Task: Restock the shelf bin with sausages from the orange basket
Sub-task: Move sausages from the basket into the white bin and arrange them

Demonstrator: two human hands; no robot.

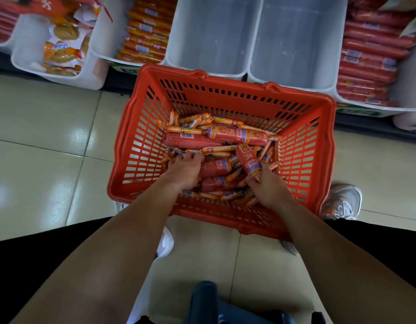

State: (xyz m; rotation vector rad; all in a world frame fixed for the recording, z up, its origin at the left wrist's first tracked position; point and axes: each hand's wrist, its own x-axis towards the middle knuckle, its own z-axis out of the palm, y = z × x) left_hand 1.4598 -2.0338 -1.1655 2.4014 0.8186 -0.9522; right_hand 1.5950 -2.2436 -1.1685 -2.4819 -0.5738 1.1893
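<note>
The orange basket (225,94) stands on the tiled floor (50,136) just below the shelf bins (214,36), and a heap of sausages (237,135) lies in it. Both hands are inside. The left hand (186,170) has its fingers curled round a bunch of thin sausages (176,152), and the right hand (270,189) grips the near end of a thick red sausage (249,161).

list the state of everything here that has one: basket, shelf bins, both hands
orange basket, on the floor, partly full of sausages
left clear bin, empty
right clear bin, empty
orange sausage bin, stocked
red sausage bin, stocked
left hand, in the basket, fingers curled on thin sausages
right hand, in the basket, gripping a thick sausage
</note>
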